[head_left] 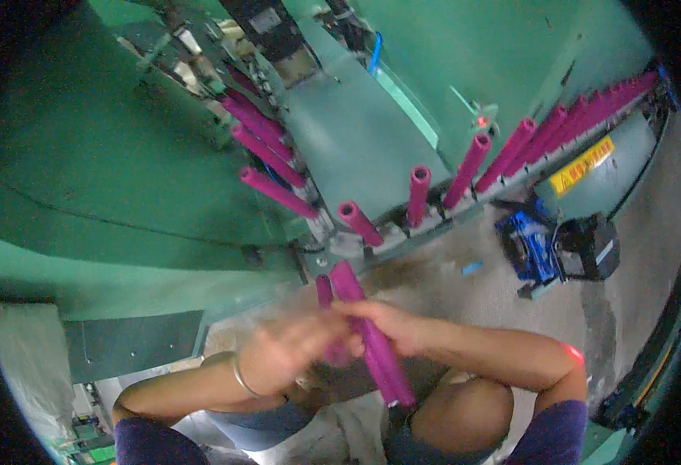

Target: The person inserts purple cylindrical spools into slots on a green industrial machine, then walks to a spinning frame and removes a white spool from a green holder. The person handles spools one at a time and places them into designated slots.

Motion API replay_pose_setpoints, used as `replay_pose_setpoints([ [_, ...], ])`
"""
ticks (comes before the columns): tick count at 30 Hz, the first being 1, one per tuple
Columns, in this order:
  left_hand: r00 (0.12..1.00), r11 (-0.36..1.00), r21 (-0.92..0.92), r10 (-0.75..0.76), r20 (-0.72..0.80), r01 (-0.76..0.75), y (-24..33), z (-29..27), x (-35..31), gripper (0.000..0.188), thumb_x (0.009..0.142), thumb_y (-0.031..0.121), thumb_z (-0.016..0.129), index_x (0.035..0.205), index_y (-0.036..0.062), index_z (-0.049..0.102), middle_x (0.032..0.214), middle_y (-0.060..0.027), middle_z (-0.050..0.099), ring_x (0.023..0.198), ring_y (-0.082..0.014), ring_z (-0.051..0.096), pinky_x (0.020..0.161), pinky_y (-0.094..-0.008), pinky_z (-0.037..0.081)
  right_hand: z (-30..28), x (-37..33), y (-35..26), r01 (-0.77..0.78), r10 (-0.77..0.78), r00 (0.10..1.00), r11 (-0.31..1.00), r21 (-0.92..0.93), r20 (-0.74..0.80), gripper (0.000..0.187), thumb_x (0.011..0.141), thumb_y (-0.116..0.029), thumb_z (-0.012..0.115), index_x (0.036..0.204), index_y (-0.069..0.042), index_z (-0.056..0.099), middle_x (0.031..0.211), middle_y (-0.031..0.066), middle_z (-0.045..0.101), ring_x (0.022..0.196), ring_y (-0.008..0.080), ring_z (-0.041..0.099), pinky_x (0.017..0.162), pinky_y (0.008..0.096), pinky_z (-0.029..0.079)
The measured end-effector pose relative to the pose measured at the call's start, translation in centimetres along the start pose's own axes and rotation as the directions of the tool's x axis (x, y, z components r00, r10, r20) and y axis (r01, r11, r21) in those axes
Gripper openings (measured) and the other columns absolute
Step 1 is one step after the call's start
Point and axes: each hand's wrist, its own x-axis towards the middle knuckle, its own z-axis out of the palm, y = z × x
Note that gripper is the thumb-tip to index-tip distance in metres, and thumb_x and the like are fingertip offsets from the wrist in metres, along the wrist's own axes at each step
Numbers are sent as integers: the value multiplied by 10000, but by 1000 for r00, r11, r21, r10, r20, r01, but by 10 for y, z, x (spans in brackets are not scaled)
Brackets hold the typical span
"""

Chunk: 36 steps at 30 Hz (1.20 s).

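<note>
My right hand point(395, 325) comes in from the right and is closed round a long magenta bobbin tube point(383, 364), held slanting over my lap. A second, darker magenta tube point(324, 291) shows just left of it, its lower part hidden behind my fingers. Against the tubes, my left hand point(290, 345) is smeared by motion, with a thin bangle at its wrist. Whether its fingers grip a tube cannot be made out. Beyond my hands, a row of upright magenta tubes point(361, 225) stands on pegs along a curved rail point(391, 236).
Green machine panels point(123, 178) rise on the left and behind. More tubes point(267, 155) line the left side of a grey-green plate point(352, 139). A blue and black device point(538, 248) sits on the floor point(503, 325) at the right, below a yellow warning label point(582, 167).
</note>
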Motion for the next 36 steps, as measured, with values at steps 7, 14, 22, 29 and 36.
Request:
replay_pose_setpoints([
  [7, 724, 798, -484, -566, -394, 360, -55, 8, 13, 204, 789, 27, 586, 976, -24, 523, 931, -71, 563, 801, -109, 541, 686, -232, 458, -23, -12, 15, -186, 167, 982, 932, -311, -87, 227, 780, -251, 587, 842, -51, 498, 690, 37, 552, 463, 73, 446, 410, 229, 375],
  [14, 704, 810, -520, -536, -466, 272, -58, 11, 37, 210, 785, -9, 578, 985, -34, 518, 943, -74, 570, 818, -112, 539, 710, -234, 457, -22, -13, 9, -110, 79, 992, 930, -350, -101, 237, 759, -301, 592, 719, -76, 527, 590, 1, 525, 421, 92, 459, 384, 249, 368],
  [22, 698, 844, -444, -512, -500, 302, -50, 9, 46, 194, 784, 22, 593, 962, -24, 528, 870, -69, 593, 730, -103, 564, 641, -225, 467, -27, -14, 7, -127, 93, 988, 945, -302, -124, 181, 782, -207, 592, 817, -58, 495, 679, 34, 523, 457, 75, 439, 407, 229, 371],
  [29, 703, 784, -475, -594, -392, 398, -59, 12, 55, 166, 775, 38, 609, 917, -18, 544, 758, -50, 604, 648, -69, 544, 570, -212, 450, -25, -12, 8, -118, 80, 988, 946, -302, -134, 190, 781, -231, 595, 817, -64, 512, 667, 25, 522, 465, 79, 433, 420, 231, 369],
  [36, 790, 758, -373, -605, -95, 535, -64, 11, 44, 254, 705, 73, 672, 917, -14, 564, 750, -139, 631, 639, -204, 620, 575, -291, 476, -11, -21, -5, 323, -143, 943, 616, -719, 301, 199, 746, -223, 604, 815, -50, 533, 642, 19, 532, 500, 117, 478, 465, 286, 391],
])
